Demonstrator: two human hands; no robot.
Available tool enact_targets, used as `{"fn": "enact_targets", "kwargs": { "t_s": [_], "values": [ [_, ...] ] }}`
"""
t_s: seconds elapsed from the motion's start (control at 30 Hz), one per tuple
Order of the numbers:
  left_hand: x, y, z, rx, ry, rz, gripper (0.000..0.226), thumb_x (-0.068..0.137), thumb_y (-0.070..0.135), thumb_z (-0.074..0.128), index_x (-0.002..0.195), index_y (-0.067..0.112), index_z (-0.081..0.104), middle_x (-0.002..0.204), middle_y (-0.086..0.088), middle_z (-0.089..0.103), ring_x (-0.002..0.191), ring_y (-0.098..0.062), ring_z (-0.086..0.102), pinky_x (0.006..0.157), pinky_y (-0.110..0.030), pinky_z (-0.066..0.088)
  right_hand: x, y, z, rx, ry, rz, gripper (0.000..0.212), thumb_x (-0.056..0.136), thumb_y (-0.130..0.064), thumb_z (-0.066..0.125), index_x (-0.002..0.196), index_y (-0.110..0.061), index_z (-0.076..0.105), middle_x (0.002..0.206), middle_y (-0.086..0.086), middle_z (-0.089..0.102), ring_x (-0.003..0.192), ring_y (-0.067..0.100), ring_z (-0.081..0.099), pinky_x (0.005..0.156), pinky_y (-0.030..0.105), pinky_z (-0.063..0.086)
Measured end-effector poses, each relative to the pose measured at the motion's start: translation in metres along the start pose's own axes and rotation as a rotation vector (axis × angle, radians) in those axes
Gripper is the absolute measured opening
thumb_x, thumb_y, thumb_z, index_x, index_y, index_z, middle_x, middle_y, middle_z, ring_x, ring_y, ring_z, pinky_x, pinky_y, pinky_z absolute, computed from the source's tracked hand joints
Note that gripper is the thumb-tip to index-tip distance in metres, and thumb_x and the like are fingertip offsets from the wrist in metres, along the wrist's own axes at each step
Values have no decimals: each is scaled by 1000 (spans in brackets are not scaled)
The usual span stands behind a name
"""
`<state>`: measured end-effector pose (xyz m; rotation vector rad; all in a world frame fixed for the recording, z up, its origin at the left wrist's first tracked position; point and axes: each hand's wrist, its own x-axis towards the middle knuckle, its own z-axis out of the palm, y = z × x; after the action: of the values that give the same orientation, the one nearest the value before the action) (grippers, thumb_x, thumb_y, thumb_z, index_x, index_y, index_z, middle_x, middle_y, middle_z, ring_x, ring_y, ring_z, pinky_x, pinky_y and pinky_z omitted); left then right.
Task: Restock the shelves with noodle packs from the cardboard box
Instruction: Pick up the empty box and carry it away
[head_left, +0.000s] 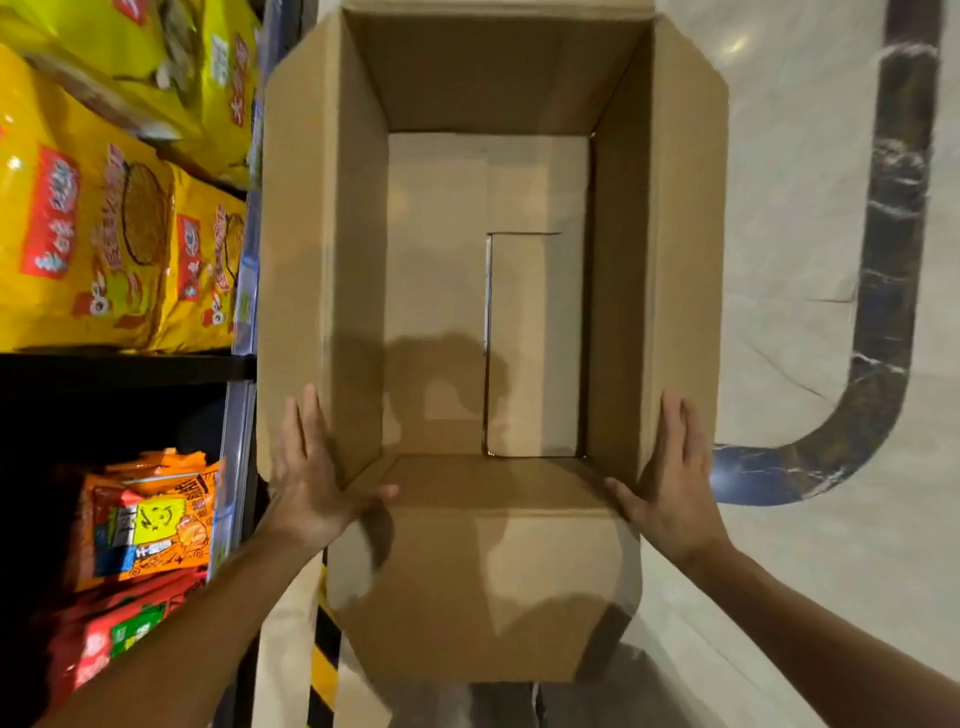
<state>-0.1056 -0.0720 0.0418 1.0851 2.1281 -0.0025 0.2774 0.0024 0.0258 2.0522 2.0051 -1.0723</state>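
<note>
An open cardboard box (623, 291) fills the middle of the view, and I see only bare cardboard on its floor. My left hand (311, 478) lies flat against the box's left flap near the front corner, thumb over the rim. Against the right flap presses my right hand (670, 483), fingers straight. Yellow noodle packs (104, 228) stand on the upper shelf at the left. Orange and red noodle packs (150, 525) lie on the lower shelf.
The shelf unit with its clear price rail (244, 291) runs down the left side, close to the box. A pale marble floor (779, 260) with a dark curved inlay band (893, 260) lies to the right. Yellow-black hazard tape (324, 670) marks the floor by the shelf base.
</note>
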Motion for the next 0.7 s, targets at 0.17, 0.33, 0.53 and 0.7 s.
{"fn": "enact_targets", "kwargs": {
  "t_s": [0.17, 0.33, 0.53, 0.7],
  "values": [
    [-3, -5, -4, -81, -65, -33, 147, 61, 42, 93, 150, 42, -24, 163, 10, -22, 153, -26, -10, 122, -53, 14, 3, -4, -2, 13, -14, 65, 130, 73, -27, 86, 155, -32, -14, 165, 6, -5, 152, 34, 0, 119, 60, 20],
    [12, -6, 4, -153, -18, -86, 143, 67, 27, 91, 148, 48, -23, 166, 6, -16, 154, -24, -9, 123, -53, 14, 11, -6, 0, 61, -17, 101, 135, 68, -28, 88, 154, -35, -16, 164, 1, -3, 148, 40, 16, 113, 63, 31],
    [21, -9, 24, -330, 202, -101, 128, 71, 10, 87, 154, 49, -2, 166, 4, 7, 153, -21, 12, 120, -53, 24, 12, -5, 13, 234, 11, 132, 128, 76, -14, 84, 153, -45, -14, 163, -7, 9, 145, 31, 26, 117, 50, 27],
    [18, -3, 27, -370, 277, -19, 110, 82, -3, 72, 156, 45, 5, 162, 7, 24, 148, -23, 28, 116, -49, 34, 11, -3, 15, 308, -12, 135, 122, 81, -7, 75, 150, -52, -15, 162, -6, 18, 144, 29, 29, 118, 52, 29]
  ]
}}
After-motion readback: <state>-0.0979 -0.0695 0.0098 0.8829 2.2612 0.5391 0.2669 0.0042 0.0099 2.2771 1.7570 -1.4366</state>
